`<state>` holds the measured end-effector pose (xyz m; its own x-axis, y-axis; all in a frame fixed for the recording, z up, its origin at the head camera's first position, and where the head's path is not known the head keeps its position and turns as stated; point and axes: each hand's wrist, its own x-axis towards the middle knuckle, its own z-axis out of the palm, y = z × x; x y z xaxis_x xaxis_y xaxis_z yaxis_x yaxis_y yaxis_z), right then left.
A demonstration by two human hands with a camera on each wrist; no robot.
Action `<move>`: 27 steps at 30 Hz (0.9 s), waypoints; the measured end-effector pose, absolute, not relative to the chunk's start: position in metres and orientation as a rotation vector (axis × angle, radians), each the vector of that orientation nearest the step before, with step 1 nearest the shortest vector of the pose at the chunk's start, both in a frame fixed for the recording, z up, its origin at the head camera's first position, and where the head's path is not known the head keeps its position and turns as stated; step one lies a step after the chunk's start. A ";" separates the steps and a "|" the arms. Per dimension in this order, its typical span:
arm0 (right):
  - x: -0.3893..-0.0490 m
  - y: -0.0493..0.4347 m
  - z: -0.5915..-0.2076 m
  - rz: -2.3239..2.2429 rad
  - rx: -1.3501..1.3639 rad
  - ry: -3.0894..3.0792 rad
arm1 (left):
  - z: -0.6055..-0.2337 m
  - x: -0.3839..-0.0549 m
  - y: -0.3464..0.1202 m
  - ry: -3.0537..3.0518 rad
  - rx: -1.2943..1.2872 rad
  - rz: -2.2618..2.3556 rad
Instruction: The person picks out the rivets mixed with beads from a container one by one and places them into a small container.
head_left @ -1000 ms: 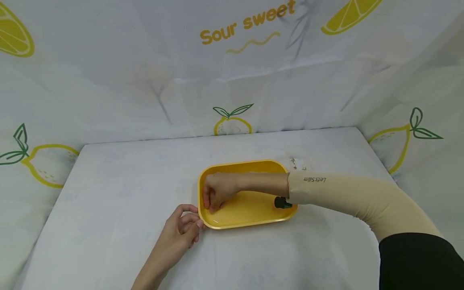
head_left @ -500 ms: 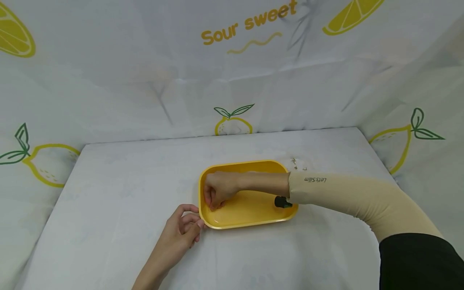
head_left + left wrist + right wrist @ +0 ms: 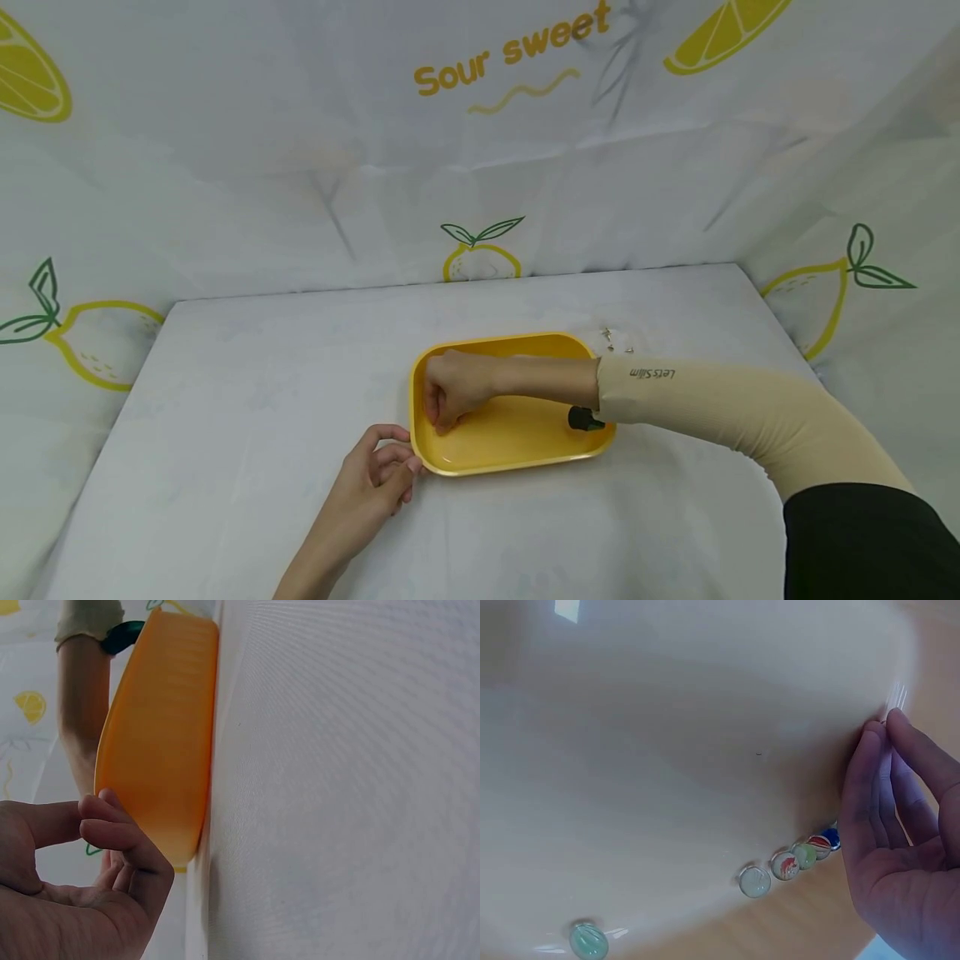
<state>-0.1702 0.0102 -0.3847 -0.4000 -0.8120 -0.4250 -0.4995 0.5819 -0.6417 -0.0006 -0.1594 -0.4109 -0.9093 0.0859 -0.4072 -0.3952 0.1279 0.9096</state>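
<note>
A yellow tray with rounded corners lies on the white-covered table. At its near left corner, my left hand holds the rim between thumb and fingers; the left wrist view shows the fingertips meeting at the tray's outer wall. Inside the tray's left end is my right hand, thumb and index fingertips pinched together low against the wall. Whatever may be between those tips is too small to make out. Several glass marbles sit in a row along the tray's edge beside that hand, with a green marble apart.
A few tiny gold-coloured metal pieces lie on the table behind the tray's right end. A dark wrist-worn device hangs beneath the right sleeve. Behind the table hangs a lemon-printed cloth.
My right hand has shifted very slightly within the tray's left end, its fingertips a little farther from the near edge. The left hand and the tray stay where they were.
</note>
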 end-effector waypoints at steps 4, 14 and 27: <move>-0.170 0.010 -0.386 -0.524 -1.067 2.097 | -0.411 0.000 -0.160 2.056 -0.309 1.833; -0.168 0.009 -0.388 -0.544 -1.050 2.110 | -0.410 -0.001 -0.160 2.061 -0.317 1.823; -0.162 0.010 -0.392 -0.593 -1.077 2.121 | -0.409 -0.001 -0.160 2.062 -0.303 1.827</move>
<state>-0.1622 0.0098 -0.3921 -0.4293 -0.8271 -0.3628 -0.5191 0.5547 -0.6503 -0.0007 -0.1600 -0.4092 -0.9093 0.0812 -0.4081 -0.3954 0.1370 0.9082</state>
